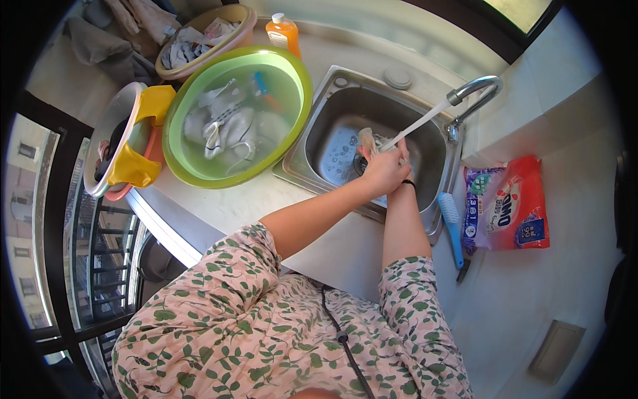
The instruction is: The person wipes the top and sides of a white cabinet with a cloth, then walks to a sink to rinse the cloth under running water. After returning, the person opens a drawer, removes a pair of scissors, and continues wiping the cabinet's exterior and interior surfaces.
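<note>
Both my hands are over the stainless steel sink [324,149], close together under running water. My left hand [386,170] crosses in front of my right hand [404,153] and hides part of it. Between them is a small, pale wet cloth [367,137], bunched up and gripped by both. A stream of water from the chrome faucet [476,87] falls onto the cloth and fingers. Soap bubbles lie on the sink floor, and the drain [360,163] shows partly beside my left hand. A black band circles my right wrist.
Left of the sink, a green basin [305,107] holds cloudy water and white garments [229,129]. Behind stand an orange bottle [284,37] and a laundry basin [249,22]. Yellow rubber gloves [137,167] hang over stacked basins. Right are a blue brush [451,224] and an OMO detergent bag [506,204].
</note>
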Available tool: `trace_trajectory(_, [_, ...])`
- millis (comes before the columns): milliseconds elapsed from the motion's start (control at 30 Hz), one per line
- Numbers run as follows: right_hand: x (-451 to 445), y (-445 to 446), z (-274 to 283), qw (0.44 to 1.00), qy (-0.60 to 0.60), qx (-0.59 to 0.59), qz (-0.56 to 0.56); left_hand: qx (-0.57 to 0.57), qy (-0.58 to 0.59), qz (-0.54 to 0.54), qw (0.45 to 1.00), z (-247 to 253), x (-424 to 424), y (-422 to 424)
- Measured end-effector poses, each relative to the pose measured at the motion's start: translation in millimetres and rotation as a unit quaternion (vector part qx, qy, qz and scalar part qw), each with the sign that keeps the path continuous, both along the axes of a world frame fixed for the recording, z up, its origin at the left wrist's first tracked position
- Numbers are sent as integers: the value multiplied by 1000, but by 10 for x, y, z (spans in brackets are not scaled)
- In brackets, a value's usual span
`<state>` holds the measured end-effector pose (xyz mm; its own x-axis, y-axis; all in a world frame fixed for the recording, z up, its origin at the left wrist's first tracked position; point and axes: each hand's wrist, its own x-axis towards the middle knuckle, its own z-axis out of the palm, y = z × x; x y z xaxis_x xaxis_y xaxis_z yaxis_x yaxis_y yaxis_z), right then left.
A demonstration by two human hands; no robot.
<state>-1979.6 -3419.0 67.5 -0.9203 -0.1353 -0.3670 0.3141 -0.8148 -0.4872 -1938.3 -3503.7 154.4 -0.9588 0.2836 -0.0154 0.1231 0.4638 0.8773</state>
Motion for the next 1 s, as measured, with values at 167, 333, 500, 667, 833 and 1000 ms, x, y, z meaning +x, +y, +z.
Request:
trace_trajectory(167, [-90, 47, -237, 998, 19, 54, -35, -71, 19, 54, 996, -86, -229, 82])
trace_trajectory(333, [-48, -335, 38, 992, -123, 19, -36, -107, -21, 142, 984, -374, -706, -214])
trace_trajectory(500, [85, 24, -34, 999, -29, 1, -16, -134, -44, 43, 989, 27, -12, 125])
trace_trajectory(667, [96, -129, 8, 998, -67, 8, 14, -121, -25, 152, 981, -287, -501, -63])
trace_trajectory(833, [148, -212, 276, 969, -174, 171, 29, -16, -75, 199, 977, -786, -1020, -524])
trace_trajectory(1000, [276, 289, -42, 851, -70, 519, 32, 315, -380, 126, 861, -345, -833, -284])
